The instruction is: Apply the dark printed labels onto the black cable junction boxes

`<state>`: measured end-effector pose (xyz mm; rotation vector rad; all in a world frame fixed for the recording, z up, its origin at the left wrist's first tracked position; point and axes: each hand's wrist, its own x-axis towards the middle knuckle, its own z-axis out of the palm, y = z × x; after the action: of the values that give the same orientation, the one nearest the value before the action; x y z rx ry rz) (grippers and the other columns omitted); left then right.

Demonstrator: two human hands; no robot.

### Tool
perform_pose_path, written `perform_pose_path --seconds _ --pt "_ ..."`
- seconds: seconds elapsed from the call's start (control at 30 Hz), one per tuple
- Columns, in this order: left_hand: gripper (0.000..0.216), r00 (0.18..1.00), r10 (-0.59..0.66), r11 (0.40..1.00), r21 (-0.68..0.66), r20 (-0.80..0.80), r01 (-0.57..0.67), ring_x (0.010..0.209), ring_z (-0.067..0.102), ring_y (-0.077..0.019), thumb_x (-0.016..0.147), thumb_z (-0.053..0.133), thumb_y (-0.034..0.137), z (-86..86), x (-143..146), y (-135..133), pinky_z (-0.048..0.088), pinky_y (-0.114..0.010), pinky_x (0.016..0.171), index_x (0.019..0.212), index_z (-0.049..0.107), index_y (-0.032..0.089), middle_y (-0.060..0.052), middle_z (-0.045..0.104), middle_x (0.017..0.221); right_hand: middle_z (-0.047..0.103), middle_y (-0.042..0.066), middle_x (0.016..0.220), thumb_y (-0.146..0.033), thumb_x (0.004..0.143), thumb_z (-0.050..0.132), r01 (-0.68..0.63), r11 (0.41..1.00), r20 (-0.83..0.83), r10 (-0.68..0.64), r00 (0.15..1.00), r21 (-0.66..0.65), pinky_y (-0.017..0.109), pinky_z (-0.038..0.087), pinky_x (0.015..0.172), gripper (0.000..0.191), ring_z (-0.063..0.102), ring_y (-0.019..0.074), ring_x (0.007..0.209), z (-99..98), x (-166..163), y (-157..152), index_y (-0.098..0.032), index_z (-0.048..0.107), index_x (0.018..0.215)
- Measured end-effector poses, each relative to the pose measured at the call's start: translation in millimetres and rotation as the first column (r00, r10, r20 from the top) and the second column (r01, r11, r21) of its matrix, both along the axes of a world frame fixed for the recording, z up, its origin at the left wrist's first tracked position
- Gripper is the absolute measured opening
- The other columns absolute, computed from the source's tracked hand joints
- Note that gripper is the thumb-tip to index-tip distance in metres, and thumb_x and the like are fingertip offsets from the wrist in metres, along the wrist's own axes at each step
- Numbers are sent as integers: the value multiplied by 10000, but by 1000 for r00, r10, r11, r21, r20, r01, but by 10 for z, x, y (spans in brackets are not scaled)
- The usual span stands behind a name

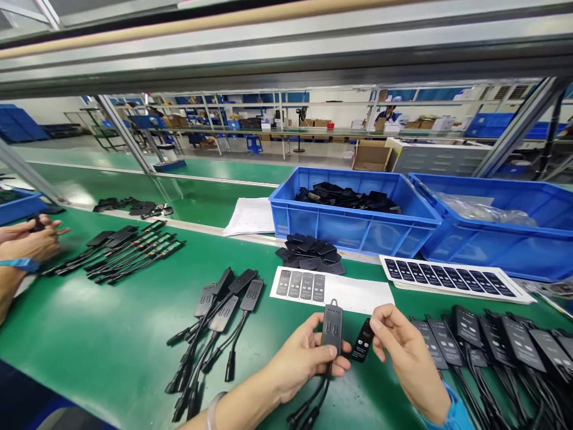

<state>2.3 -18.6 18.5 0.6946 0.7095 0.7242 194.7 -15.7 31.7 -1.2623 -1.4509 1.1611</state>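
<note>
At nine o'clock a co-worker's hands (31, 239) rest beside a row of cabled modules (120, 248) on the green conveyor belt (111, 334); a looser bunch of modules (215, 322) lies at seven o'clock. At six o'clock your left hand (299, 358) is clamped around a black controller module (332, 328), held upright just above the belt with cables hanging below. Just beside it, your right hand (407, 352) pinches a small black label sticker (363, 340), with labelled modules (492, 346) lined up at four o'clock.
</note>
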Motion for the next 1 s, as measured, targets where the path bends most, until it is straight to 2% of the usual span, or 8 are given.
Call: perform_pose_path --seconds 0.1,0.23,0.37,0.6,0.7,0.83,1.0 --pt "556 999 -35 999 20 7 35 890 626 -180 786 637 101 -15 25 -66 474 -316 822 1257 342 83 -136 578 1011 382 14 672 -560 883 489 -21 998 16 22 1000 -57 186 314 470 468 378 49 510 31 -28 -7 -95 438 886" --pt "638 995 -95 992 83 34 92 927 623 -196 778 696 174 -3 42 -122 485 -337 832 1286 324 73 -166 575 1021 446 55 726 -580 831 538 -10 994 32 13 999 -106 189 340 454 526 392 57 528 47 -69 -26 -62 488 903" --pt "733 992 -123 991 60 28 121 952 615 -222 741 738 233 26 54 -158 464 -385 861 1296 290 62 -185 562 1041 491 90 741 -567 821 541 10 996 67 -4 998 -86 201 350 449 523 429 84 572 79 -122 -55 -49 534 893" --pt "601 988 -147 987 67 54 143 993 606 -247 778 635 108 32 50 -184 439 -449 893 1276 299 90 -187 544 1086 529 96 748 -542 829 534 8 995 96 2 995 -103 203 387 477 489 479 102 604 105 -155 -89 -58 552 895" --pt "601 985 -162 984 86 53 157 1004 602 -239 818 644 182 38 46 -195 435 -460 911 1303 301 92 -200 536 1114 546 95 772 -521 843 545 10 994 79 -1 997 -110 202 434 545 460 511 104 639 85 -153 -94 -65 550 906" --pt "604 987 -157 981 121 29 153 997 605 -221 854 639 327 33 55 -208 467 -412 889 1295 303 87 -162 552 1041 539 95 761 -523 836 550 5 993 72 4 997 -120 211 453 550 458 515 111 635 49 -148 -110 -68 542 891" --pt "487 988 -155 974 169 18 150 968 608 -177 893 560 188 10 72 -222 487 -339 860 1278 290 63 -144 553 991 535 98 746 -502 821 546 46 993 110 -35 993 -104 213 451 549 441 509 111 625 14 -150 -115 -66 549 883"
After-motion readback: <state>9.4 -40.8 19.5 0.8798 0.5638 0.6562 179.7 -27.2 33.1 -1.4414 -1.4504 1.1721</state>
